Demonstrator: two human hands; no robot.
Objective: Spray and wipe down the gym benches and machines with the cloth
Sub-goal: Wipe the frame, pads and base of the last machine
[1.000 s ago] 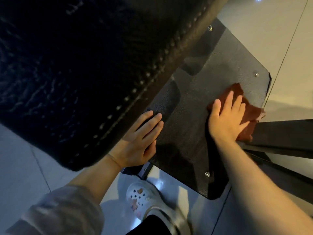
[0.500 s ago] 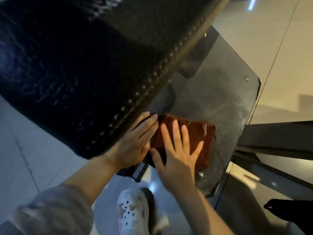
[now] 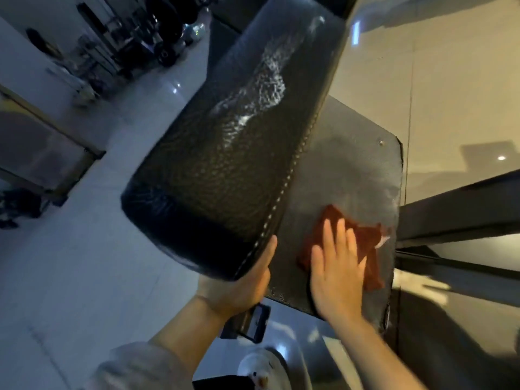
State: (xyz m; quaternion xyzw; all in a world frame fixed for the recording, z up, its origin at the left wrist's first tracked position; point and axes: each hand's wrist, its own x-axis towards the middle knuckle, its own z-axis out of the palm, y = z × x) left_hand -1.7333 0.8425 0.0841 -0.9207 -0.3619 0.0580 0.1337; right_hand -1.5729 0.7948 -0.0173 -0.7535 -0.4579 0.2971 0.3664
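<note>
Wiping steel footplate point(image 3: 346, 164): right hand point(image 3: 336, 273) flat, fingers spread on red cloth point(image 3: 363, 243); overlap strokes, reach the edges.

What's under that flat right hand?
A crumpled rust-red cloth lies under the right hand, spread on the dark metal footplate. The cloth's middle is covered by the palm.

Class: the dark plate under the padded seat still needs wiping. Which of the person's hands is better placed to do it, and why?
Right. The right hand lies flat on the red cloth on the plate; the left hand is at the seat pad.
</note>
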